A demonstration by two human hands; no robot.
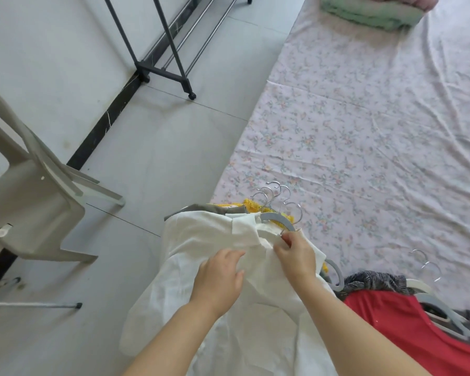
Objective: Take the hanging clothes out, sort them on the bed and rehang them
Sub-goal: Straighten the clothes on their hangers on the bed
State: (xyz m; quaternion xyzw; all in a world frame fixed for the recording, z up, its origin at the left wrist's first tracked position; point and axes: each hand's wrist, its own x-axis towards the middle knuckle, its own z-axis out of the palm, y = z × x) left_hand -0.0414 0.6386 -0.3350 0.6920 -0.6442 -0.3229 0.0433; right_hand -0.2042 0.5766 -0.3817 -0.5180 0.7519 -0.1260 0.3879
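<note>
Both hands work on a white shirt (217, 308) at the near corner of the bed (364, 131), shirt draped over the bed edge and hanging toward the floor (174, 137). Left hand (219, 275) lies palm down on the shirt front, fingers loosely curled, bunching the cloth below the collar. Right hand (296, 253) pinches the cloth at the collar, thumb and fingertips closed together right by the grey hanger (278, 219) that pokes out of the neck.

Under the shirt is a stack of other clothes on hangers: a yellow garment (251, 204) and an olive one (201, 208) peek out at the top edge, with a cluster of metal hooks (280, 196) fanned out on the sheet just beyond. These sit directly beneath the shirt, so the hangers are tangled close together.

To the right, a second pile touches the shirt's side: a red garment (407, 329) over a dark patterned one (375, 280), more grey hangers (445, 310) and two hooks (429, 264) beside it.

Rest of the floral sheet is bare except folded green towels (369, 12) at the far end. On the floor to the left: empty clothes rack (160, 69) on wheels against the wall, and a grey plastic chair (33, 191) near the left edge, well apart from the bed.
</note>
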